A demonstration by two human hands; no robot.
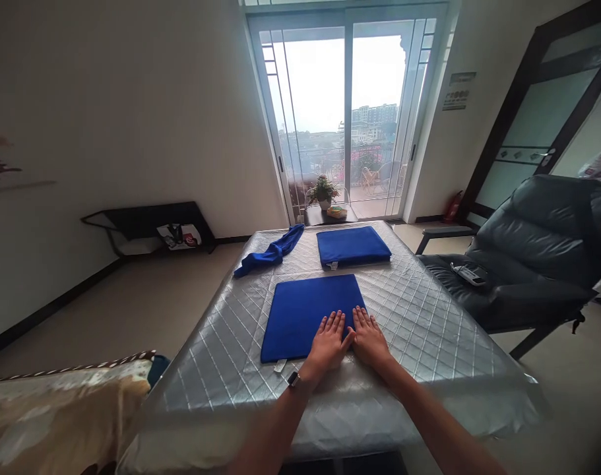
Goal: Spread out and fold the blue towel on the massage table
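Note:
A blue cloth [307, 310], folded into a flat rectangle, lies on the silver quilted table cover [221, 369] in front of me. My left hand [330, 340] rests palm down on its lower right part, fingers stretched out. Beside it, my right hand [369, 336] lies flat over the cloth's right edge, the two thumbs close together. A small white tag [280, 365] sticks out at the cloth's near edge. Farther back lies a thicker folded blue cloth [354, 244], also tagged. To its left is a twisted strip of blue fabric [273, 254].
A black armchair [532, 244] with a remote-like device [468, 274] on its seat stands right of the table. A potted plant [324, 191] is by the glass sliding door [349, 119]. A patterned cloth-covered surface [67, 409] is at the lower left.

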